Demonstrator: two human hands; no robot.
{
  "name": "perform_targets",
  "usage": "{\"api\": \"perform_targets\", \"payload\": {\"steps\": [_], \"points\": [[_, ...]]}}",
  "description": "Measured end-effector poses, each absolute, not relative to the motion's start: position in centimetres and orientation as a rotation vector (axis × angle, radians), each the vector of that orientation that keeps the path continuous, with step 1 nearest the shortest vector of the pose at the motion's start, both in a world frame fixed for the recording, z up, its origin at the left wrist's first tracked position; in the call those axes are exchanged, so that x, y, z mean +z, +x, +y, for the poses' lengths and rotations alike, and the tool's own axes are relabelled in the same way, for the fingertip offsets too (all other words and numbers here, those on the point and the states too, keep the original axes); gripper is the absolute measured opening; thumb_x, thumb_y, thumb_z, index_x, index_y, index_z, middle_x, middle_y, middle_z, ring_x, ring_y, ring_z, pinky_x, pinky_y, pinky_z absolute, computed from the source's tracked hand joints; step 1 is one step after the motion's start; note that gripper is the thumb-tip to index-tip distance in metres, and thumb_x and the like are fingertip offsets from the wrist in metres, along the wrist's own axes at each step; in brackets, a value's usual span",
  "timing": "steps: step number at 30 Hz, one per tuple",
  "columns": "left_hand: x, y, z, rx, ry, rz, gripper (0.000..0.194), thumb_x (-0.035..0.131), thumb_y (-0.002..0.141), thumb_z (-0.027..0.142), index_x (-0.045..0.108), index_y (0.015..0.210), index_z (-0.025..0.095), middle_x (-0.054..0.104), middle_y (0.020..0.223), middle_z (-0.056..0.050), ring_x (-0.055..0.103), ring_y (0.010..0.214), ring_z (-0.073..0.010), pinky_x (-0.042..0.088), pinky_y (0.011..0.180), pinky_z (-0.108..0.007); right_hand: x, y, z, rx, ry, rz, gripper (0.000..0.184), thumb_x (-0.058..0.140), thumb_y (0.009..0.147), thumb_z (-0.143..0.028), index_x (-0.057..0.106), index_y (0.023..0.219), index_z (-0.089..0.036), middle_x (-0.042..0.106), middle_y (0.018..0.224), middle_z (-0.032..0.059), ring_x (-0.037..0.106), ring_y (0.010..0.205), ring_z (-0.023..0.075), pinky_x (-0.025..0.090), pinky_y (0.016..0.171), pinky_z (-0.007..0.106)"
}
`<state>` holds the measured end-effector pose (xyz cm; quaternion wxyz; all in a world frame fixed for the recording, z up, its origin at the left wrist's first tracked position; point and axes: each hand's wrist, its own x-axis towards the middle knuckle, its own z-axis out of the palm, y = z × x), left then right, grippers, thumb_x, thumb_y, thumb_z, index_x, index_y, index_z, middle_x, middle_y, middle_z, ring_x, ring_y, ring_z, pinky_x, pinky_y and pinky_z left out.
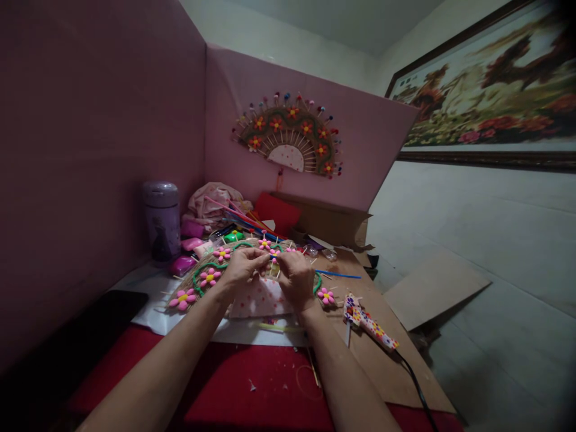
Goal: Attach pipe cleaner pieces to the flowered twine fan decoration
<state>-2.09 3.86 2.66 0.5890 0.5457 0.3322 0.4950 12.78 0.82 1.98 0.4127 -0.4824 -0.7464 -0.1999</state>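
Note:
A hand-made fan of thin sticks [198,282] lies on the table, edged with green cord and pink flowers with yellow centres. My left hand [243,267] and my right hand [294,277] meet over its upper middle. Both hands have their fingers pinched together on a small pink flower [273,254] at the fan's rim. The fan's dotted white base [261,300] shows below my hands. What lies under my palms is hidden.
A finished fan [290,135] hangs on the pink partition. A purple flask [162,219], pink clay lumps [184,264], coloured sticks [243,219] and a cardboard box [333,225] stand behind. A patterned glue gun [369,321] with a black cord lies at the right on brown cardboard.

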Motion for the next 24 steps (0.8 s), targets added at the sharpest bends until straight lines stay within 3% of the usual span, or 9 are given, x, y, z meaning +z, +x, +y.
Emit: {"api": "perform_targets", "payload": {"steps": [5, 9, 15, 24], "points": [[3.15, -2.33, 3.64, 1.122, 1.417, 0.754, 0.024, 0.071, 0.061, 0.032, 0.063, 0.070, 0.011, 0.063, 0.058, -0.002, 0.053, 0.043, -0.0090, 0.035, 0.034, -0.017, 2.48, 13.11, 0.77, -0.591, -1.208, -1.923, 0.017, 0.045, 0.084, -0.015, 0.061, 0.080, -0.020, 0.058, 0.075, 0.0043, 0.046, 0.073, 0.0184, 0.032, 0.063, 0.027], [3.32, -2.23, 3.65, 1.146, 1.500, 0.811, 0.017, 0.069, 0.061, 0.027, 0.061, 0.066, 0.012, 0.061, 0.052, 0.000, 0.052, 0.040, -0.0082, 0.033, 0.034, -0.016, 2.70, 13.33, 0.81, -0.628, -1.162, -1.961, 0.018, 0.045, 0.083, -0.014, 0.062, 0.081, -0.019, 0.058, 0.073, 0.0047, 0.046, 0.073, 0.0188, 0.033, 0.064, 0.028], [3.32, -2.17, 3.75, 1.232, 1.414, 0.787, 0.024, 0.072, 0.056, 0.031, 0.061, 0.066, 0.013, 0.061, 0.052, 0.000, 0.051, 0.041, -0.0082, 0.035, 0.036, -0.017, 2.75, 13.32, 0.61, -0.579, -1.095, -1.956, 0.019, 0.043, 0.086, -0.015, 0.062, 0.084, -0.019, 0.060, 0.074, 0.0041, 0.048, 0.073, 0.0179, 0.035, 0.065, 0.027], [3.50, -2.65, 3.29, 1.064, 1.386, 0.685, 0.026, 0.072, 0.059, 0.033, 0.058, 0.065, 0.012, 0.056, 0.050, 0.002, 0.043, 0.037, -0.0052, 0.030, 0.032, -0.016, 2.81, 13.39, 0.73, -0.479, -1.119, -1.931, 0.020, 0.042, 0.087, -0.018, 0.061, 0.082, -0.018, 0.060, 0.075, 0.0050, 0.049, 0.075, 0.0182, 0.036, 0.068, 0.028]]}}
